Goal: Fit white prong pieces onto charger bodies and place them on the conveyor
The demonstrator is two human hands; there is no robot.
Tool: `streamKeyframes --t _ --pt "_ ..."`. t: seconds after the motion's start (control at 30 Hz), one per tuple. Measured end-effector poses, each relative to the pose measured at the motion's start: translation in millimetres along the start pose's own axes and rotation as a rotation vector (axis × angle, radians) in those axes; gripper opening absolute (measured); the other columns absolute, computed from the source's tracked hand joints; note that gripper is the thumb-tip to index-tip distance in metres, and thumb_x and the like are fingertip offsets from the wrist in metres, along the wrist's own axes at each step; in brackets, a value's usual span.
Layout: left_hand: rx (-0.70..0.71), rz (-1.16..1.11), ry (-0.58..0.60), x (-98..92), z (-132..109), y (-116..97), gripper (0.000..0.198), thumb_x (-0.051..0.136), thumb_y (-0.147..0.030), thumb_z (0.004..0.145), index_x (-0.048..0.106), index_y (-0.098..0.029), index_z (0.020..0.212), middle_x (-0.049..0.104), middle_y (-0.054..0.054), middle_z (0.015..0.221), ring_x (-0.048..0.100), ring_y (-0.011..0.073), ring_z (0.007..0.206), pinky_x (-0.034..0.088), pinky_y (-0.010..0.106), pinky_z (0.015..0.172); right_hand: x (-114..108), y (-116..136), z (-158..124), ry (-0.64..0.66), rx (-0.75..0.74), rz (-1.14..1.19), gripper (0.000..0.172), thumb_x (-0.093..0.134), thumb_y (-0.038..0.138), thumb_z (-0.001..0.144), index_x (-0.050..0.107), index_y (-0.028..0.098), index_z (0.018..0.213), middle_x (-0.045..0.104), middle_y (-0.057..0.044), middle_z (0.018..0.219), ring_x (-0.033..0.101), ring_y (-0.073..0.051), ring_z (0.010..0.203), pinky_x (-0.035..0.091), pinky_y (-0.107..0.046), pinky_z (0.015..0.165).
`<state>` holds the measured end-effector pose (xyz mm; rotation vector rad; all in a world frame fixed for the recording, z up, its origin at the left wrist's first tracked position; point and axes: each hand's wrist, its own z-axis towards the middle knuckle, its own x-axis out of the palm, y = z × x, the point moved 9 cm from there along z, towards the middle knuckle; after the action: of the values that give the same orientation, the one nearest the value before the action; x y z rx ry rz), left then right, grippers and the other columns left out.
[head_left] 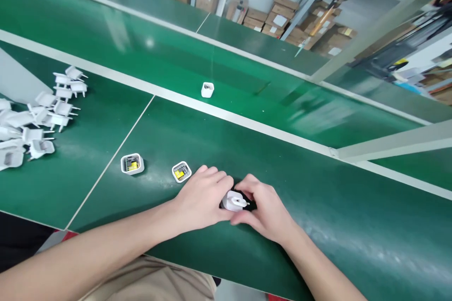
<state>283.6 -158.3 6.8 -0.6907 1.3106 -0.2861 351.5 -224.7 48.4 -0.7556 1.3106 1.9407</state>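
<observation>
Both of my hands meet at the near edge of the green table (pixel 318 207), closed around a small white plug adapter (pixel 235 201) with metal pins. My left hand (pixel 203 197) grips it from the left with curled fingers. My right hand (pixel 263 209) pinches it from the right, over something dark beneath that I cannot make out. Two open white charger shells (pixel 132 164) (pixel 181 171), showing yellow parts inside, lie just left of my left hand.
A heap of several white plug pieces (pixel 38 117) lies at the far left. One white shell (pixel 207 90) sits alone on the green conveyor belt (pixel 247 84) beyond the white rail. Cardboard boxes (pixel 278 19) fill shelves behind.
</observation>
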Motion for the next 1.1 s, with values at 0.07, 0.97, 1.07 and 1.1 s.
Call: streamKeyframes --t 0.07,0.97,1.07,1.1 --pt "-0.029 -0.073 0.012 -3.7 -0.4 0.9 0.048 0.086 -0.055 0.074 0.053 -0.020 0.081 0.063 0.000 0.086 0.056 0.0215 0.084 0.037 0.036 0.079 -15.3 -15.1 -5.8 -0.131 0.073 0.146 0.058 0.043 0.071 0.100 0.052 0.020 0.127 0.045 0.003 0.075 0.044 -0.016 0.061 0.036 -0.028 0.055" --pt "-0.488 0.292 -0.085 -173.0 139.2 173.2 0.038 0.064 -0.038 0.099 0.060 -0.016 0.130 0.062 0.012 0.131 0.064 0.0251 0.113 0.057 0.047 0.095 -64.5 -154.7 63.4 -0.372 0.608 -0.254 0.055 0.042 0.063 0.099 0.049 0.017 0.129 0.061 -0.006 0.091 0.065 -0.023 0.072 0.054 -0.037 0.067" --pt "-0.449 0.330 -0.029 -193.3 128.5 175.9 0.041 0.064 -0.038 0.099 0.059 -0.016 0.133 0.061 0.012 0.133 0.064 0.0258 0.114 0.057 0.048 0.096 -71.3 -165.7 113.0 -0.335 0.684 -0.390 0.067 0.039 0.067 0.098 0.045 0.018 0.143 0.057 -0.017 0.117 0.068 -0.028 0.083 0.053 -0.043 0.075" --pt "-0.437 0.348 -0.008 -205.3 119.4 179.2 0.041 0.064 -0.038 0.099 0.058 -0.016 0.133 0.060 0.012 0.134 0.063 0.0261 0.115 0.056 0.048 0.097 -70.6 -169.7 127.7 -0.303 0.704 -0.420 0.066 0.038 0.067 0.098 0.048 0.019 0.143 0.056 -0.018 0.121 0.069 -0.030 0.085 0.053 -0.045 0.076"
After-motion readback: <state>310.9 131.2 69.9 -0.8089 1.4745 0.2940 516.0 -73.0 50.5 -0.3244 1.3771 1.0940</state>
